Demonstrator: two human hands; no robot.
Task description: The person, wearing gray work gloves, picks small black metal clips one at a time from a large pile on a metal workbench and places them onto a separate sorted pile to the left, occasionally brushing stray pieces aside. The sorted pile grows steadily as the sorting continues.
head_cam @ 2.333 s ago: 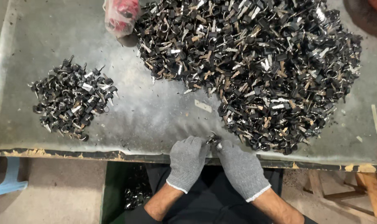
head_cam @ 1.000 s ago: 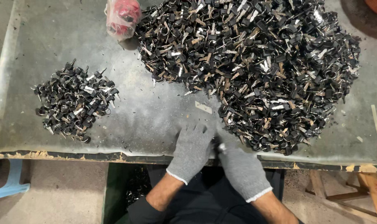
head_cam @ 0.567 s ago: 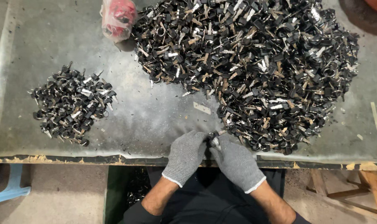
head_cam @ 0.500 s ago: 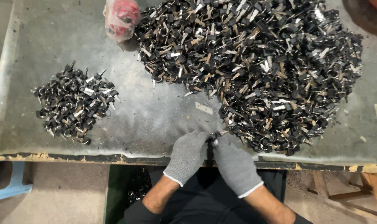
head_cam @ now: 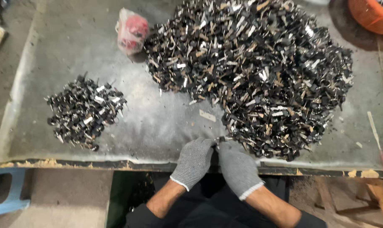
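Both my hands wear grey knit gloves and meet at the near edge of the grey table. My left hand and my right hand pinch one small dark metal part between their fingertips. Just to the right of that part lies the near edge of a very large heap of small black and silver metal parts. A much smaller heap of the same parts sits far to the left of my hands.
A clear bag with something red inside lies at the big heap's left side. An orange tub stands at the far right corner. A small flat strip lies between the heaps. A thin stick rests at the right.
My left hand reached out flat on the table a second ago, then came back. Both hands now hold a small part together at the table's edge.
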